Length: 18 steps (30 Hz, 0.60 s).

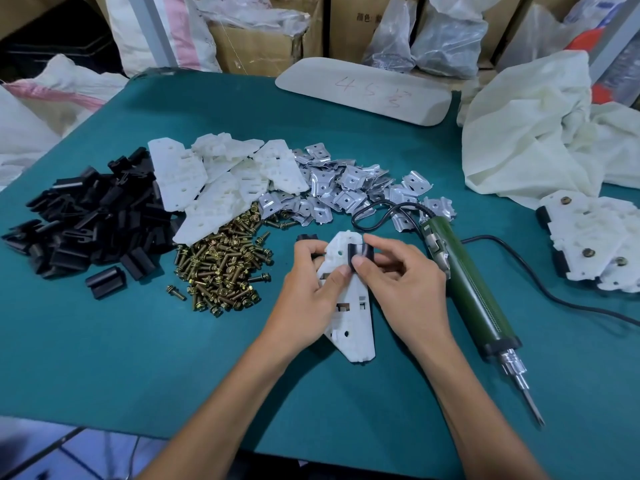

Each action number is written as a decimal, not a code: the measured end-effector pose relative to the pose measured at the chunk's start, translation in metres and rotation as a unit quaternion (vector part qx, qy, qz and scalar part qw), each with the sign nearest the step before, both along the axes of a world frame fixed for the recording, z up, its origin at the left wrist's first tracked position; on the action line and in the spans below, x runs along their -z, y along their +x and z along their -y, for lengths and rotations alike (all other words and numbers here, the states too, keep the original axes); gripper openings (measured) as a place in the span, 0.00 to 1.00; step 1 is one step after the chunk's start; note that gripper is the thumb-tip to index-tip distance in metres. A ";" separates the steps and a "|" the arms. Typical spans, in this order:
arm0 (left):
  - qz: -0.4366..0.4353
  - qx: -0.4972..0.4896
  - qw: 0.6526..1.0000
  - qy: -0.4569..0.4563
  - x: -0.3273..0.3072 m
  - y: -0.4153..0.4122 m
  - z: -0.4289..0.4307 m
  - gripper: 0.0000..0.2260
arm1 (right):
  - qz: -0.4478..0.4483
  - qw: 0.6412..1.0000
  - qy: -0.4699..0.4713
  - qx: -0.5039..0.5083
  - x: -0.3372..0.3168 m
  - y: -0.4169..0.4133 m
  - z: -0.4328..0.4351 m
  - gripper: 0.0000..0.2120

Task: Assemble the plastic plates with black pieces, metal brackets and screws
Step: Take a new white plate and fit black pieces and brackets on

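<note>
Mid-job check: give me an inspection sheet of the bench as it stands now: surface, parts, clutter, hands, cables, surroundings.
Surface: green mat, parts spread over its far half.
Job's things: heaps of black pieces, white plates, metal brackets and screws; electric screwdriver lying at right; assembled plates stacked far right.
Clutter: crumpled cloth; beige panel at the back.
Hands: left hand grips the held plate; right hand pinches a black piece against its upper end.
Cables: black cord loops by the brackets and trails off right.
Surroundings: cardboard boxes, plastic bags, woven sacks.
</note>
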<state>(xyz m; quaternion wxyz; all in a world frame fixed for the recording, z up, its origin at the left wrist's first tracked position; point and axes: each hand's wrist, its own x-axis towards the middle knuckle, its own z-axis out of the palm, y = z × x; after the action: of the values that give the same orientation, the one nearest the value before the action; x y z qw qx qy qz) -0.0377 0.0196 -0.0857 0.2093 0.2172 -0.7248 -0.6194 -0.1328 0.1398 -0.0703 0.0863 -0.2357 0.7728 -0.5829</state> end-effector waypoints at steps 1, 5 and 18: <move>-0.003 0.001 1.000 0.002 0.000 0.000 0.000 0.10 | 0.009 1.000 0.002 0.001 0.000 0.000 0.000 0.15; -0.021 0.000 1.000 0.023 -0.002 -0.001 0.000 0.11 | 0.139 0.990 -0.036 0.010 0.001 -0.005 0.001 0.11; -0.032 -0.002 0.999 0.043 -0.004 -0.002 -0.007 0.10 | 0.262 0.951 -0.162 -0.008 0.001 -0.008 0.000 0.08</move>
<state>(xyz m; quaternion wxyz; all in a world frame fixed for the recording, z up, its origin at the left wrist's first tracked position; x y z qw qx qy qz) -0.0399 0.0268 -0.0821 0.2239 0.2071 -0.6898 -0.6566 -0.1407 0.1399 -0.0717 0.2511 -0.0916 0.6165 -0.7406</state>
